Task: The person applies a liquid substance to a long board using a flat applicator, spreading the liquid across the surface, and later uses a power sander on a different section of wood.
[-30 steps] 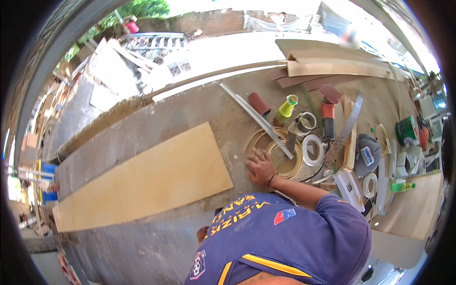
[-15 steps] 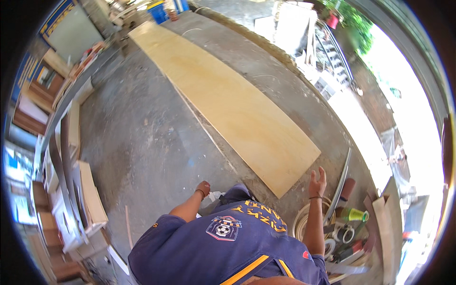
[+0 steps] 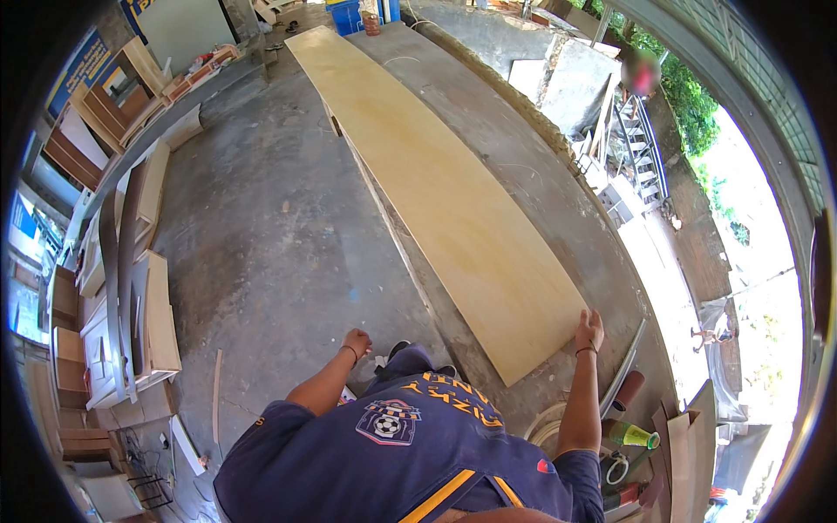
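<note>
A long pale-yellow plywood board stretches from near my body away to the far left, lying just above the concrete floor. Its near right corner meets my right hand, whose fingers are closed at the edge there. My left hand hangs in front of me, left of the board and apart from it. Its fingers are curled, with nothing visible in them. Under the board's left edge a narrow strip shows, and what supports the board is mostly hidden.
Right of me sit a green bottle, a brown roll and a long curved strip. Wooden cabinet parts line the left side. A blue bin stands beyond the board's far end. A ladder leans outside at right.
My right hand has gone from open beside the board to closed at its near right corner. The view has shifted, and my left hand stays low with curled fingers.
</note>
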Demonstrator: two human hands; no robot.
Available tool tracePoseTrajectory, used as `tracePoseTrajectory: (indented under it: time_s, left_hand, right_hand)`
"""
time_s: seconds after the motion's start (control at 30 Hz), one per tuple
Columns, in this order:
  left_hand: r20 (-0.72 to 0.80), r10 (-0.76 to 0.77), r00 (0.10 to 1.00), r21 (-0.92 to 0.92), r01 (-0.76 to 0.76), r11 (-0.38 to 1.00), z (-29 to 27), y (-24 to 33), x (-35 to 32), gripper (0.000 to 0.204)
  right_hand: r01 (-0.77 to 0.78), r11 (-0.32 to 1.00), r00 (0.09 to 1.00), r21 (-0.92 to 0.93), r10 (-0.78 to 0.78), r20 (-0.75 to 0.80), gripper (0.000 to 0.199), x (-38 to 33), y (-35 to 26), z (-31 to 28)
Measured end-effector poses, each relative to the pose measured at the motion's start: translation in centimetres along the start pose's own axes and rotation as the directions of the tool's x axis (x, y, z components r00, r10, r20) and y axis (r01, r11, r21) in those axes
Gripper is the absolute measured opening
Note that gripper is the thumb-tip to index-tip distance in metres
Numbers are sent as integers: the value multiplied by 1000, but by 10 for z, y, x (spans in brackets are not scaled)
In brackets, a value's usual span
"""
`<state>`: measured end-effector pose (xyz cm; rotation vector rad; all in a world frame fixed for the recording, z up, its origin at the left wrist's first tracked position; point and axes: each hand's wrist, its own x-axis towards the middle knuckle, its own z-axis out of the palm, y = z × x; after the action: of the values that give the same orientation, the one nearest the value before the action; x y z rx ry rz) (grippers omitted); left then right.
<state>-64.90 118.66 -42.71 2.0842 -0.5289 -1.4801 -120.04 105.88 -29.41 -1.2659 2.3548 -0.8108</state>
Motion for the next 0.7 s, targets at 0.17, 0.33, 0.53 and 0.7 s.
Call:
tracePoseTrajectory:
  time_s: [0.17, 0.33, 0.53, 0.7]
  left_hand:
    - [73, 52, 996, -138, -42, 989, 2, 50, -25, 22]
    - [191, 49, 980, -306, 12, 952, -4, 81, -22, 27]
    - [227, 152, 962, -465, -30, 885, -11, 122, -7, 24]
    - [283, 199, 938, -535, -18, 845, -4, 159, 9, 23]
  right_hand:
    - [-42, 990, 999, -134, 39, -27, 47, 2, 0, 3]
    - [-104, 970, 995, -219, 103, -16, 51, -4, -7, -2]
    - [-172, 943, 985, -283, 172, -27, 52, -14, 0, 1]
    - [-178, 935, 984, -307, 162, -77, 53, -45, -7, -3]
